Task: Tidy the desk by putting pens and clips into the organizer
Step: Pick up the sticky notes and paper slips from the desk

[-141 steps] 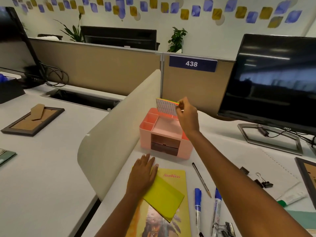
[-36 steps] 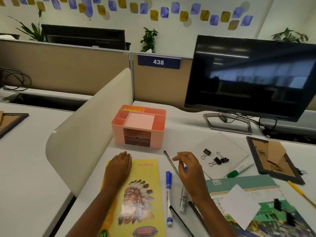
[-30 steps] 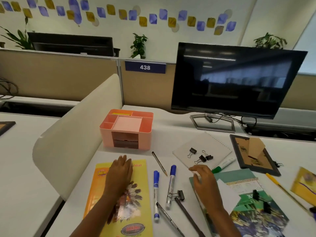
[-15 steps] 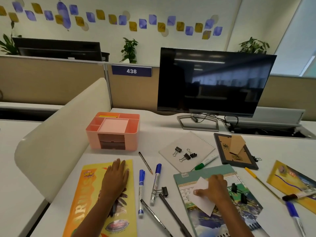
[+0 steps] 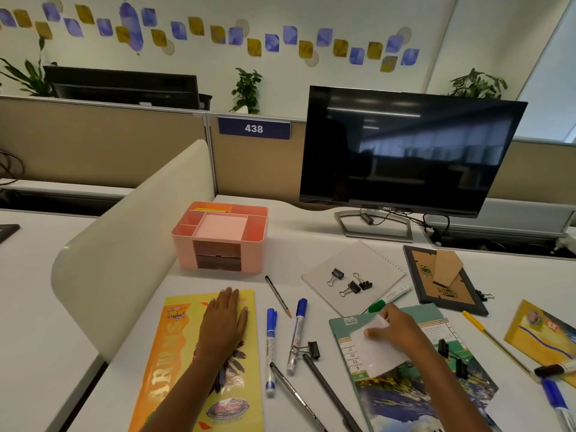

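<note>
Hands: left hand (image 5: pixel 225 322) flat, open, on booklet (image 5: pixel 184 353); right hand (image 5: pixel 397 330) pinching white paper (image 5: pixel 371 350) on calendar (image 5: pixel 405 385).
Around: monitor (image 5: pixel 405 151) right of organizer (image 5: pixel 219 241).
Pens: markers (image 5: pixel 271 344) between hands, near side of organizer.
Clips: three on notepad (image 5: pixel 352 269), right of organizer.

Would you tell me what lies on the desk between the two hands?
In the head view, two blue markers and a pencil lie between the left hand and right hand.

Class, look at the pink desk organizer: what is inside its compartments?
In the pink organizer, the back compartment holds yellow and orange sticky notes. The other top compartments look empty, though their floors are partly hidden by the walls. The front drawers are shut, contents unseen.
</note>
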A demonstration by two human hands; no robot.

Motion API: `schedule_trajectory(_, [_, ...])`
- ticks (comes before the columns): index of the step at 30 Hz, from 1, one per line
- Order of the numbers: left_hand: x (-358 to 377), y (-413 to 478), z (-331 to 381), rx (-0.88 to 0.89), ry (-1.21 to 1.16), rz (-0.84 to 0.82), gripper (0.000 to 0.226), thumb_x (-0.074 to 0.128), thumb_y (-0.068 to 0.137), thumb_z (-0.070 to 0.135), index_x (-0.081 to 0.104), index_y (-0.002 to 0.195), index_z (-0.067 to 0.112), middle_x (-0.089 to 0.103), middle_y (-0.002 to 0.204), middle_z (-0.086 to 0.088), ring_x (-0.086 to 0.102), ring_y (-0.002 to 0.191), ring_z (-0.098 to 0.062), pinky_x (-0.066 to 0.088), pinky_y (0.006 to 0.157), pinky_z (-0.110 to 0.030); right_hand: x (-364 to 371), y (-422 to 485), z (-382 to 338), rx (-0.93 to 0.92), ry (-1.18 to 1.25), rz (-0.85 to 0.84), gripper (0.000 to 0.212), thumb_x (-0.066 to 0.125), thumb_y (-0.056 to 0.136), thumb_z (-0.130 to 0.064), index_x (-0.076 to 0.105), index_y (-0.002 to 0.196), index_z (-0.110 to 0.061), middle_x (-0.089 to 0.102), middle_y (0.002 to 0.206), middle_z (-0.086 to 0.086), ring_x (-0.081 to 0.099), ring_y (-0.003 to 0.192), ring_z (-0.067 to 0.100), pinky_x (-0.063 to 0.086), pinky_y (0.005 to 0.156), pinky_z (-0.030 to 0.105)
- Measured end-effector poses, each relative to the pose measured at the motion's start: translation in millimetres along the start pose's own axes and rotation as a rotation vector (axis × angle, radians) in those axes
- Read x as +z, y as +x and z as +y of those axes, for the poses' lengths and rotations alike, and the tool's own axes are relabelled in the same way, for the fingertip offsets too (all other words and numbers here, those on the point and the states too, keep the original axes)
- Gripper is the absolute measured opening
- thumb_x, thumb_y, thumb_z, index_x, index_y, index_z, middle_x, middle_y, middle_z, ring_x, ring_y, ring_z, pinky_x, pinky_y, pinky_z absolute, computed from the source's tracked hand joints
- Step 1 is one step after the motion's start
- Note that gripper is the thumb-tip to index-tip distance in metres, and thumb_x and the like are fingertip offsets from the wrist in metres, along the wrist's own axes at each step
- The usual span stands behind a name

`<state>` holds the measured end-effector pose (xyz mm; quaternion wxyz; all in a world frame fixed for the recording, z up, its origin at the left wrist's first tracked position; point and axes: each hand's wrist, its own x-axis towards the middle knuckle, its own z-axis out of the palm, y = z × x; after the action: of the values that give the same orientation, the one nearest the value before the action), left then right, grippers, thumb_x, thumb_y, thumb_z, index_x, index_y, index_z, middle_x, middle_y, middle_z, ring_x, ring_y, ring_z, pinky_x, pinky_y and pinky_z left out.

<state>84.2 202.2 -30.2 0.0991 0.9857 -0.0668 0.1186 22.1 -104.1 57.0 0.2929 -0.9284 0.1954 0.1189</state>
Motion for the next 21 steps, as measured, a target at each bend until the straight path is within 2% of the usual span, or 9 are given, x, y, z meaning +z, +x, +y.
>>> schedule_trajectory(2, [-2.0,1.6,-3.0,0.041,0.006,-0.011,0.063,0.02,0.095,0.038,0.07,0.096,-0.001,0.073,0.092,-0.016,0.072,0.081,-0.029,0.057,0.064,-0.039,-3.7,0.8,-14.9,-0.042,0.155,-0.01,0.035,0.067,0.08,-0.02,0.042,0.103,-0.012,0.05,0.11,0.013,0.05,0.086,0.023,0.039,0.054,0.021])
schedule_trajectory(3, [-3.3,3.2,-4.7,0.065,0.009,-0.008,0.067,0.016,0.096,0.038,0.071,0.094,0.001,0.073,0.09,-0.014,0.072,0.079,-0.026,0.058,0.063,-0.036,-5.2,1.5,-24.5,-0.07,0.199,-0.009,0.038,0.066,0.081,-0.017,0.044,0.111,-0.012,0.049,0.115,0.014,0.049,0.089,0.023,0.04,0.056,0.02])
schedule_trajectory(5, [-8.6,7.2,-7.7,0.09,0.016,0.009,0.054,0.028,0.089,0.035,0.072,0.089,0.003,0.074,0.085,-0.011,0.072,0.072,-0.022,0.057,0.058,-0.03,-6.8,6.8,-44.9,-0.129,0.227,0.011,0.041,0.06,0.085,-0.014,0.045,0.122,-0.013,0.047,0.126,0.014,0.049,0.098,0.024,0.044,0.072,0.025])
schedule_trajectory(7, [-12.3,13.0,-11.3,0.128,0.013,0.004,0.044,0.035,0.078,0.033,0.071,0.086,0.007,0.072,0.081,-0.007,0.07,0.066,-0.019,0.055,0.055,-0.024,-9.0,13.8,-69.2,-0.2,0.259,0.046,0.033,0.053,0.089,-0.012,0.049,0.121,-0.013,0.048,0.129,0.013,0.048,0.1,0.024,0.043,0.081,0.032])
schedule_trajectory(10, [-14.0,23.4,-17.3,0.161,-0.005,0.025,0.036,0.037,0.076,0.031,0.067,0.082,0.01,0.068,0.077,-0.004,0.065,0.059,-0.018,0.05,0.051,-0.019,-12.0,24.1,-111.5,-0.344,0.356,0.116,0.023,0.05,0.089,-0.008,0.058,0.11,-0.01,0.057,0.12,0.014,0.052,0.097,0.023,0.043,0.073,0.028])
schedule_trajectory(13, [-11.9,33.2,-20.5,0.136,-0.007,0.021,0.036,0.037,0.077,0.031,0.067,0.083,0.011,0.069,0.079,-0.006,0.067,0.063,-0.02,0.051,0.051,-0.021,-10.5,35.2,-159.3,-0.477,0.434,0.251,0.016,0.054,0.086,-0.008,0.061,0.1,-0.005,0.063,0.104,0.013,0.054,0.088,0.02,0.043,0.067,0.024])
schedule_trajectory(17, [-3.8,34.3,-20.9,0.047,-0.083,0.016,0.042,0.037,0.08,0.031,0.07,0.094,0.007,0.071,0.097,-0.014,0.07,0.083,-0.028,0.057,0.067,-0.035,-5.4,58.8,-208.4,-0.614,0.532,0.417,0.009,0.053,0.083,0.002,0.059,0.09,0.0,0.06,0.086,0.007,0.055,0.08,0.016,0.039,0.055,0.002])
schedule_trajectory(21, [-2.0,31.6,-19.0,0.005,-0.165,0.041,0.042,0.038,0.081,0.03,0.069,0.096,0.006,0.07,0.102,-0.015,0.07,0.084,-0.028,0.057,0.069,-0.036,5.7,89.2,-237.5,-0.658,0.512,0.499,0.01,0.047,0.086,0.005,0.056,0.09,0.002,0.061,0.088,0.012,0.053,0.081,0.016,0.038,0.056,0.004])
